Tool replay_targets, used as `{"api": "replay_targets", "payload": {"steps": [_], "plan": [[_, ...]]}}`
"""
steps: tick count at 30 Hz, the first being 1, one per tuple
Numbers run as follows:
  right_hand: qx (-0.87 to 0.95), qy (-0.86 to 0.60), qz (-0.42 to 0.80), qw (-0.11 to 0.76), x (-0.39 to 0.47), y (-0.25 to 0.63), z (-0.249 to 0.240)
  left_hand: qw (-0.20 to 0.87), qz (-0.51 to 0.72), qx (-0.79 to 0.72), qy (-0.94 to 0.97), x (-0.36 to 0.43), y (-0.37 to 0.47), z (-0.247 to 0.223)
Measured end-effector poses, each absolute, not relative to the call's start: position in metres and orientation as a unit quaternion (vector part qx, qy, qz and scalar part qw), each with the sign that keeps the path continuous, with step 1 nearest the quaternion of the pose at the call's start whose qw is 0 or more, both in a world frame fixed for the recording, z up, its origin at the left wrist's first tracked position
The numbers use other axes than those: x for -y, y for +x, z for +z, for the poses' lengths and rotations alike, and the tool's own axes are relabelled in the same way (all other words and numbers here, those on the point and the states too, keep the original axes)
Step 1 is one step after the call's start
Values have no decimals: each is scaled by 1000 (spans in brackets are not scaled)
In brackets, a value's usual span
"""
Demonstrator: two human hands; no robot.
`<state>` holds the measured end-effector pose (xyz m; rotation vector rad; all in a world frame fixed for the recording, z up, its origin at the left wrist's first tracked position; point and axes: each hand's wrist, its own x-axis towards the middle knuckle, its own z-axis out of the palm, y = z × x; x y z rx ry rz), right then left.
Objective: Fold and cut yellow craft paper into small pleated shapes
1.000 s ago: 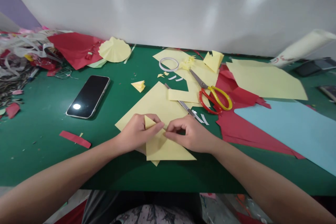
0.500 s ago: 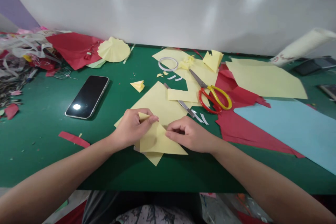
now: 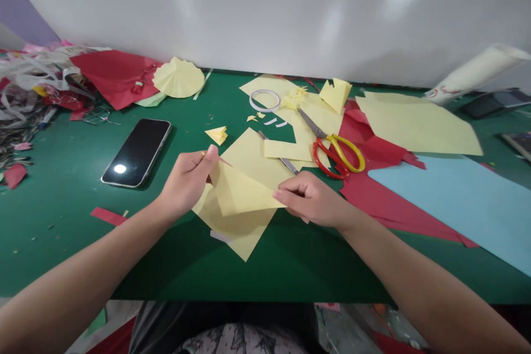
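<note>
A folded piece of yellow paper (image 3: 243, 191) is stretched between my two hands. Its left upper corner is pinched by my left hand (image 3: 188, 180), and my right hand (image 3: 311, 197) grips its right corner between thumb and fingers. Underneath lies a larger yellow sheet (image 3: 246, 238), flat on the green table, with a small white strip (image 3: 219, 236) on its lower left edge. Just beyond my hands are a narrow yellow strip (image 3: 286, 150), a metal blade (image 3: 289, 166) partly under it, and scissors (image 3: 332, 144) with red and yellow handles.
A phone (image 3: 138, 152) lies at the left, near a small folded yellow piece (image 3: 217, 134). Farther back are a tape roll (image 3: 264, 100) and a pleated yellow disc (image 3: 179, 77). Red paper (image 3: 377, 193) and a light blue sheet (image 3: 452, 193) cover the right side.
Both hands have lifted the folded yellow paper up and spread apart, the left hand moving left and the right hand slightly right. More of the sheet below now shows.
</note>
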<state>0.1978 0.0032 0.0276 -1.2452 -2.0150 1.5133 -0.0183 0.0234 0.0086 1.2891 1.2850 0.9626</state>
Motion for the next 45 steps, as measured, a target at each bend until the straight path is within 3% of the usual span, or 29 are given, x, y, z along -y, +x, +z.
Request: {"api": "replay_targets", "payload": {"steps": [14,20,26,31,45], "plan": [[709,-400,541,210,-6,203,26,682,439,-498,307,-34,-13,12],[670,-456,520,269,-9,201,21,715,388,-436,385,-30,-12,12],[737,-474,346,335,-8,196,13,694,345,-439,455,-21,-8,11],[842,-409,208,284,-6,192,8,700,293,-426,493,-19,-6,10],[844,-425,236,227,-9,194,14,656,265,-465,532,-17,-7,8]]}}
